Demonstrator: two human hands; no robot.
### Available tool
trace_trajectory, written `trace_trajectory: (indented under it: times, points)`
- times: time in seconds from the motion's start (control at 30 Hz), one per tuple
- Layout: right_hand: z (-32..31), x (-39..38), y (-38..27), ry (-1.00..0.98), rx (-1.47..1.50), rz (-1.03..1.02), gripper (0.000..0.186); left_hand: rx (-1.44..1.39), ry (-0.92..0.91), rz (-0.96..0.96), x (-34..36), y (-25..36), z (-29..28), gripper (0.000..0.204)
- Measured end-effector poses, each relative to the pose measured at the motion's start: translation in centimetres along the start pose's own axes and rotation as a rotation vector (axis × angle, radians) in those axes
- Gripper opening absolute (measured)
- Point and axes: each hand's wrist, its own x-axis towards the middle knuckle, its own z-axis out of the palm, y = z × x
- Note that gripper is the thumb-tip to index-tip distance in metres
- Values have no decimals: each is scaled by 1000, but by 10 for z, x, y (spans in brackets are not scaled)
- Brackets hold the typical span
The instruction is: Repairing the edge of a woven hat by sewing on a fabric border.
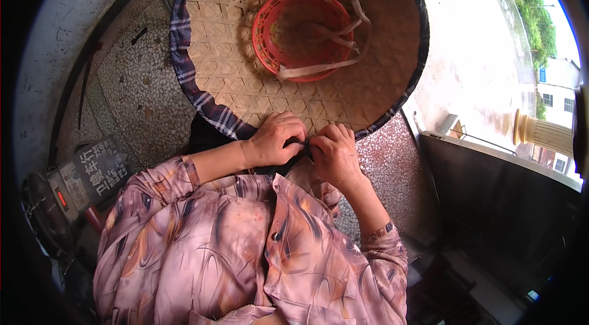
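Observation:
A wide round woven bamboo piece (233,73), which looks like a hat seen from its hollow inside, lies tilted before me. Dark plaid cloth trim (221,117) runs gathered around its rim. In its middle sits a small red plastic basket (262,49) with pale cloth straps (313,70). At the near rim my left hand (273,139) is closed, thumb and fingers pinching the dark trim. Just to its right, my right hand (334,154) also pinches the trim, its fingers curled. The two thumbs almost meet; anything small between the fingertips is hidden.
Speckled stone floor (147,67) shows left of the woven piece. A dark machine with a grey printed cover (92,171) stands at the lower left. To the right are a dark panel (497,196) and a bright opening to outdoors with a pale column (546,131).

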Motion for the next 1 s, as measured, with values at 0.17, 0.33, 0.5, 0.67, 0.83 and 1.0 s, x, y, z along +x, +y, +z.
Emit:
trace_trajectory:
  times: [0.17,0.33,0.5,0.67,0.83,1.0]
  points:
    - [-2,0,3,-24,3,-13,16,29,0,-64,2,4,0,29]
    - [-5,0,2,-26,11,-40,26,-108,-2,-210,8,5,3,43]
    - [-8,-3,-2,-25,-8,-148,37,-128,-16,-273,14,5,5,45]
    - [-4,-3,-6,-57,-58,-92,33,-152,-84,-295,20,8,-4,43]
    - [1,-3,-5,-46,-127,-107,24,-110,47,-230,20,12,-17,34]
    - [3,-5,-1,-7,-91,-80,21,349,102,151,-2,42,-34,20]
